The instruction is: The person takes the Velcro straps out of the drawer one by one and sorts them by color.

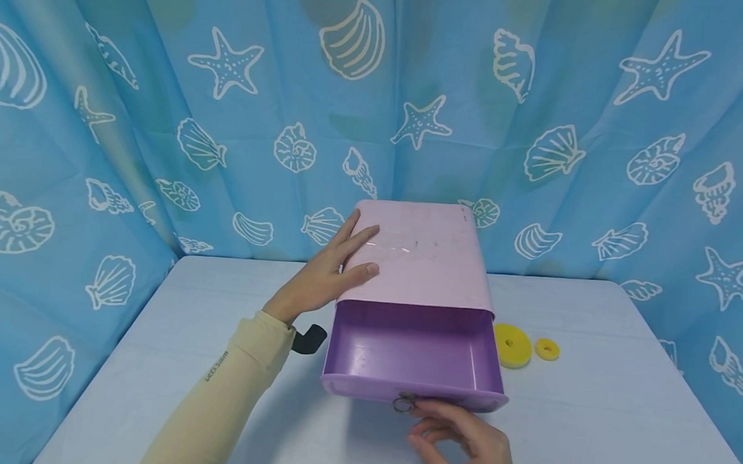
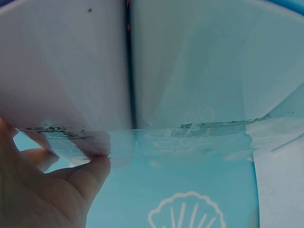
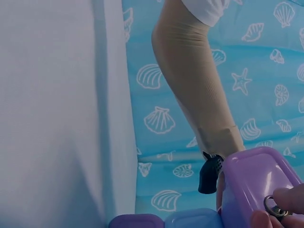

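Note:
A pink cabinet [image 1: 420, 255] stands on the white table with its purple drawer [image 1: 411, 348] pulled out towards me. My left hand [image 1: 326, 271] rests on the cabinet's upper left edge, fingers spread over its top; in the left wrist view the fingers touch clear tape [image 2: 128, 145] along an edge. On the drawer front hangs a small metal ring pull [image 1: 403, 403]. My right hand [image 1: 468, 440] has curled fingers at this ring, the index fingertip against its right side. In the right wrist view, fingertips [image 3: 289, 199] lie on either side of the ring.
Right of the cabinet lie a large yellow disc [image 1: 512, 346] and a smaller yellow ring [image 1: 547, 349], both with centre holes. A black wrist-worn piece [image 1: 309, 339] sticks out from the left wrist. A blue shell-patterned curtain [image 1: 413, 123] hangs behind the table.

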`<state>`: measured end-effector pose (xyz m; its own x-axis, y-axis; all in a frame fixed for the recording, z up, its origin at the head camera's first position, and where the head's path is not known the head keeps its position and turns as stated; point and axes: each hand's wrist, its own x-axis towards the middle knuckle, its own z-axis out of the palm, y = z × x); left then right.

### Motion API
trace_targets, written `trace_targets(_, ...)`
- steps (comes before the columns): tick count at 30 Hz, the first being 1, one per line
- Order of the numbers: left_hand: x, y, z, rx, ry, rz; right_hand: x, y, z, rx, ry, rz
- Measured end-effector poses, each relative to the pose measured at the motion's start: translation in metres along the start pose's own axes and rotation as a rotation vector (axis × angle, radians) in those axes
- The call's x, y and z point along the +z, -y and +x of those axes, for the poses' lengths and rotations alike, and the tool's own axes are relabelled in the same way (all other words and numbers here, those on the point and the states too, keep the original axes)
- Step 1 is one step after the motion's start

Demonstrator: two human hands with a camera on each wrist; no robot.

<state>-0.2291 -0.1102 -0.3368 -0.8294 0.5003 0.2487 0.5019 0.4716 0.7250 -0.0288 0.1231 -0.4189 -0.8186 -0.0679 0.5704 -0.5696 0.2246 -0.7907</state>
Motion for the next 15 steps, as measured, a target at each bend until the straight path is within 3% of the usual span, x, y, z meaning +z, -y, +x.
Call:
trace_targets(6,-0.001,-0.0012,0.0001,-0.004,0.002,-0.001,0.0047,0.0005,0.0024,-0.002,-0.028,0.01)
trace_targets(15,-0.0016,-0.0009,0.0008,-0.003,0.006,-0.001,0.01,-0.0033,0.0064,-0.077,-0.071,0.053)
